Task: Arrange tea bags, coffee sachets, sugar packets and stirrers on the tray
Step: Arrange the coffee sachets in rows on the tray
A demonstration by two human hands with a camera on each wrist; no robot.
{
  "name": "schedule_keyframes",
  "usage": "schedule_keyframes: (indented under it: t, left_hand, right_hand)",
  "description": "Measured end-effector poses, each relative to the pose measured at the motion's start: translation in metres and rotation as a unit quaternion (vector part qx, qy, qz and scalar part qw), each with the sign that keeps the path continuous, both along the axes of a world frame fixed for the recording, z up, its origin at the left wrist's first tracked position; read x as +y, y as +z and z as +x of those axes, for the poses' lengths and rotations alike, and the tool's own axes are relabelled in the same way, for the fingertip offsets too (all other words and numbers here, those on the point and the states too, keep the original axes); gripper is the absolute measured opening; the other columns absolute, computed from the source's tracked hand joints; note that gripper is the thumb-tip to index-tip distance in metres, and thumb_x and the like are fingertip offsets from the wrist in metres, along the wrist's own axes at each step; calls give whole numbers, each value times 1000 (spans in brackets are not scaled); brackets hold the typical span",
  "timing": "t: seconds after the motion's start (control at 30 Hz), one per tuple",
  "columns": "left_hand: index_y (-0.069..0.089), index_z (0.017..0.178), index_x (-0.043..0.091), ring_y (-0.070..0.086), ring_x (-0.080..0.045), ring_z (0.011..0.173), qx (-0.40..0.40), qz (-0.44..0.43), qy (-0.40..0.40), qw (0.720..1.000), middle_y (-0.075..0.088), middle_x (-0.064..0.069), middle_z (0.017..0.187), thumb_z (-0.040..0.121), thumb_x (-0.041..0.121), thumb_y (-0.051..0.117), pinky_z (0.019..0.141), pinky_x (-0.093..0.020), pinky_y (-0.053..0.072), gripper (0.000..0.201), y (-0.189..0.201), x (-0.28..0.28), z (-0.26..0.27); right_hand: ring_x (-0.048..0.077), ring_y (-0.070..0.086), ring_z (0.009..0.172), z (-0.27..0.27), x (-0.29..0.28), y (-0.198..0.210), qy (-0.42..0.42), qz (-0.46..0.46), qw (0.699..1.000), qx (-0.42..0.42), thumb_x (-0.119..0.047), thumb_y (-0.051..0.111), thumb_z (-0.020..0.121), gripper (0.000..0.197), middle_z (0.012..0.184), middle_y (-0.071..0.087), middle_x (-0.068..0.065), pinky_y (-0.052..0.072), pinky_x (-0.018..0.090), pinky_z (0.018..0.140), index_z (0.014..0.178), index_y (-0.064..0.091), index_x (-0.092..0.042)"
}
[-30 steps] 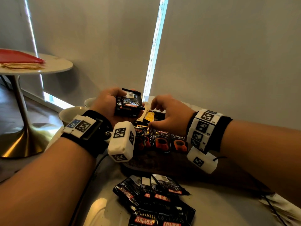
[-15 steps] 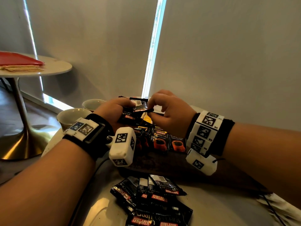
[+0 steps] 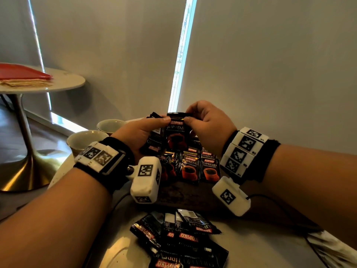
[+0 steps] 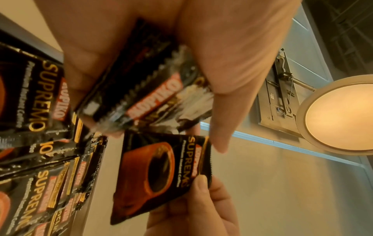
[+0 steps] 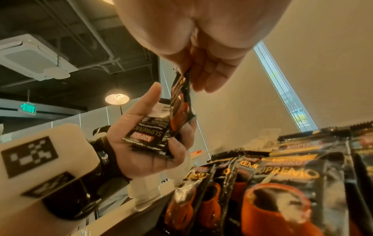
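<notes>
Right hand (image 3: 207, 125): thumb and forefinger pinch the top seam of one Kopiko Supremo coffee sachet (image 3: 175, 132), which hangs upright, printed face toward the wearer, above the far part of the tray. Left hand (image 3: 138, 133): fingers curl round a small stack of sachets (image 5: 150, 135) in the palm, and its thumb tip touches the top left corner of the lifted sachet.

Below the hands, a row of upright sachets (image 3: 200, 167) stands overlapped on the dark tray (image 3: 185, 194). A loose pile of sachets (image 3: 179, 238) lies on the white table, near side of the tray (not yet sorted).

Step judged in hand: feeding sachets one at a time from the left-hand stack into the row. The next move calls for lowering the pinched sachet upright into line with the row, face forward, without knocking its neighbours over. No tea bags, sugar packets or stirrers can be made out.
</notes>
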State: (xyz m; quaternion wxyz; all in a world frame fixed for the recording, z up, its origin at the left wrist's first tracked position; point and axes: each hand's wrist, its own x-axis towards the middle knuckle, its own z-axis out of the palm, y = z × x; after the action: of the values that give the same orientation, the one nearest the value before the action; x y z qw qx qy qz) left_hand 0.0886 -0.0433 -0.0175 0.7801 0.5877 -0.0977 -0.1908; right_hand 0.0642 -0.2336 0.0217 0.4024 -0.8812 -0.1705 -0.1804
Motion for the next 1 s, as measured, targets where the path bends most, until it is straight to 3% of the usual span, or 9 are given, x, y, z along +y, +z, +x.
schedule_keyframes:
  t: [0.13, 0.2, 0.3, 0.47, 0.6, 0.67, 0.8, 0.9, 1.0]
  left_hand:
    - [60, 125, 7, 74, -32, 74, 8, 22, 10, 1000, 74, -19, 95, 94, 18, 59, 63, -41, 63, 32, 1, 0, -1]
    - [59, 126, 6, 74, -34, 75, 22, 24, 6, 999, 74, -21, 97, 89, 18, 63, 61, -42, 62, 39, 2, 1, -2]
    - [55, 133, 5, 74, -37, 82, 37, 26, 20, 999, 72, -24, 108, 78, 20, 70, 64, -44, 61, 60, 0, 2, 1]
    - [55, 133, 6, 72, -39, 88, 63, 25, 2, 998, 69, -26, 118, 85, 20, 66, 72, -47, 60, 52, -1, 5, 1]
    - [58, 130, 2, 71, -39, 88, 68, 27, -11, 997, 70, -27, 117, 77, 18, 67, 77, -48, 59, 56, 0, 1, -1]
    - [58, 130, 1, 71, -38, 85, 71, 19, -22, 997, 70, -26, 113, 82, 17, 66, 71, -47, 60, 51, -1, 1, -1]
    - [62, 125, 6, 67, -33, 85, 64, -23, -36, 997, 67, -20, 111, 86, 30, 64, 73, -44, 59, 46, -1, 3, 1]
    - [61, 106, 15, 62, -19, 71, 48, -93, 22, 994, 62, -7, 89, 82, 37, 61, 66, -35, 51, 32, 3, 5, 6]
    - [61, 101, 15, 60, -16, 65, 48, -173, 59, 982, 61, -4, 81, 93, 38, 53, 66, -30, 48, 26, 7, 10, 8]
  right_hand:
    - [13, 71, 76, 3, 2, -1, 9, 52, 998, 38, -11, 63, 94, 17, 87, 71, -3, 58, 24, 66, 93, 58, -27]
    - [16, 71, 81, 5, 2, -2, -4, 35, 999, 37, -13, 64, 94, 15, 91, 70, -2, 58, 27, 69, 96, 58, -26]
    - [13, 61, 100, 3, -4, -1, -14, -71, 997, 1, -29, 73, 86, 35, 112, 59, -4, 55, 29, 84, 114, 51, -28]
    - [13, 36, 129, -2, -9, 6, 80, -313, 946, -31, -46, 84, 67, 59, 140, 39, -6, 38, 31, 105, 113, 53, -26]
    - [15, 47, 113, 0, -6, 1, 87, -337, 937, -40, -42, 80, 68, 47, 123, 49, -6, 51, 36, 96, 104, 54, -24]
    - [15, 48, 107, 0, -6, -2, 88, -332, 938, -47, -41, 78, 68, 44, 116, 50, -6, 53, 36, 91, 100, 53, -26]
    - [13, 47, 100, 4, -8, -4, 63, -316, 946, -41, -41, 79, 69, 43, 107, 50, -6, 48, 27, 85, 100, 53, -24]
    - [13, 46, 99, 5, -12, -3, 29, -307, 951, -18, -44, 79, 71, 44, 101, 49, -11, 41, 23, 80, 101, 53, -25]
    - [13, 46, 100, 4, -13, -5, 20, -312, 950, 20, -44, 81, 71, 46, 102, 50, -11, 43, 23, 78, 104, 54, -26]
